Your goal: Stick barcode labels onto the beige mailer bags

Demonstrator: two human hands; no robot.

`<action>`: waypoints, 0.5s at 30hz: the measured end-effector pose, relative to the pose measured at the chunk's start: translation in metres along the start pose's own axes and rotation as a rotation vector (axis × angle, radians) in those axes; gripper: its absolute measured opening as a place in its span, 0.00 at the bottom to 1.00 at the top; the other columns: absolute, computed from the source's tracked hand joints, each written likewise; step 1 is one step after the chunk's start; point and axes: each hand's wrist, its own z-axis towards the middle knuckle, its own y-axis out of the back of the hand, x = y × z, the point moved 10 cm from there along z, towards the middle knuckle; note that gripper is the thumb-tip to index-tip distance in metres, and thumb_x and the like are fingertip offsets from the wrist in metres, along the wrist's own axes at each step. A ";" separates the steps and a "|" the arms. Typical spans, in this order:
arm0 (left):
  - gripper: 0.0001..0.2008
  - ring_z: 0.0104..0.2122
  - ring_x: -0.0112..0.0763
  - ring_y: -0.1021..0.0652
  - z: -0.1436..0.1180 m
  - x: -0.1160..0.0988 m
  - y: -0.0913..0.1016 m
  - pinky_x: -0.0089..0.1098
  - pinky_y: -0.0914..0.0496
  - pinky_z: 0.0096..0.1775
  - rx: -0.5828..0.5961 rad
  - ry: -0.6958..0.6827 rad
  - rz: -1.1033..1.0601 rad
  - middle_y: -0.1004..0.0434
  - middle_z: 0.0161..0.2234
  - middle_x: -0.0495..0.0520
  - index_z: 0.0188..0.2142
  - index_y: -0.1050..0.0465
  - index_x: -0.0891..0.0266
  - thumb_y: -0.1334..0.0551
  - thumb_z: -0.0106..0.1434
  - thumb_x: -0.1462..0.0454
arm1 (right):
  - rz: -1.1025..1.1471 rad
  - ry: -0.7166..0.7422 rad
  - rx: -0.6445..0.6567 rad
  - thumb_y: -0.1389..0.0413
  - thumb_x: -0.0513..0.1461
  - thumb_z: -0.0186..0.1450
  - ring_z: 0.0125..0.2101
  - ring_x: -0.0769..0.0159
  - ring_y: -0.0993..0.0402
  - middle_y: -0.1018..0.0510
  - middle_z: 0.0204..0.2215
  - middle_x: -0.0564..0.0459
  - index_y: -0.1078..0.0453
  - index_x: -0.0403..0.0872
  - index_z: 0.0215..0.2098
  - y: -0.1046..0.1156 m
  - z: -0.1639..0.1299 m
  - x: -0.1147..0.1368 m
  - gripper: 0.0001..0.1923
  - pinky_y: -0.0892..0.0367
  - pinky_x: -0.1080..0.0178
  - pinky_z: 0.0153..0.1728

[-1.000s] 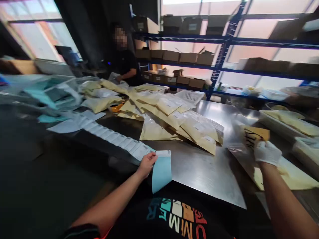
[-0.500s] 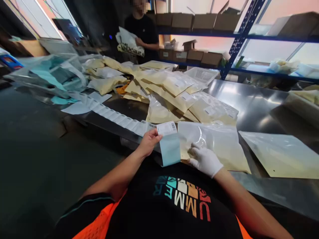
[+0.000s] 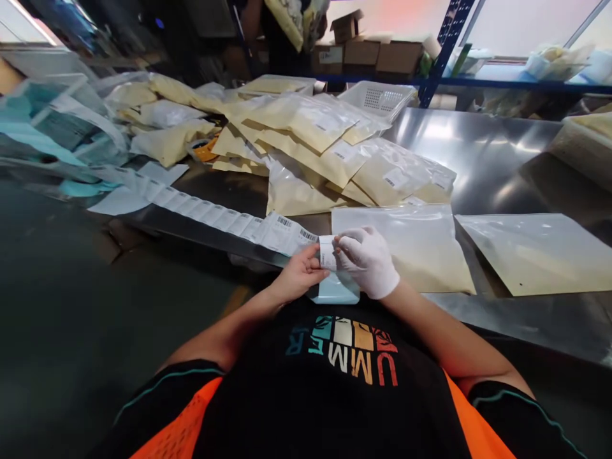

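My bare left hand (image 3: 302,275) pinches the left edge of a white printed label (image 3: 327,254) at the end of a long label strip (image 3: 210,215). From the right, my white-gloved right hand (image 3: 367,260) pinches the same label near its right edge. Pale blue backing paper (image 3: 337,290) hangs down below the label, between my hands and my shirt. Just beyond the right hand, a clear-and-cream plastic bag (image 3: 415,252) lies flat on the table. The strip runs left along the table edge, with barcodes on its nearer labels.
A heap of packed cream bags (image 3: 310,146) covers the middle of the table. Another flat bag (image 3: 535,255) lies at the right. A white basket (image 3: 380,99) stands behind the heap, and blue shelving (image 3: 433,83) holds cardboard boxes (image 3: 399,57).
My right hand has moved from the flat bag to the label and gripped it. The label's blue backing is now folded lower. The view has tilted down and shifted.
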 end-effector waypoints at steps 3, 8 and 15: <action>0.36 0.39 0.41 0.16 -0.002 -0.003 -0.011 0.33 0.25 0.43 0.070 0.001 0.060 0.15 0.38 0.57 0.60 0.24 0.63 0.21 0.52 0.61 | -0.068 0.073 -0.055 0.46 0.42 0.78 0.39 0.60 0.34 0.18 0.40 0.49 0.21 0.48 0.43 0.010 0.000 0.009 0.12 0.43 0.58 0.40; 0.29 0.34 0.36 0.21 0.000 -0.015 -0.022 0.31 0.29 0.38 0.154 -0.056 0.145 0.18 0.36 0.55 0.50 0.19 0.65 0.22 0.55 0.50 | -0.262 0.186 0.052 0.44 0.39 0.78 0.40 0.59 0.34 0.18 0.39 0.50 0.22 0.49 0.40 0.013 0.001 0.025 0.09 0.48 0.56 0.41; 0.33 0.33 0.38 0.24 0.009 -0.021 -0.005 0.36 0.29 0.40 -0.035 -0.047 0.080 0.20 0.29 0.57 0.29 0.19 0.64 0.32 0.59 0.34 | -0.342 0.303 0.076 0.44 0.34 0.77 0.36 0.60 0.34 0.20 0.33 0.51 0.22 0.47 0.40 0.003 -0.009 0.038 0.10 0.49 0.54 0.38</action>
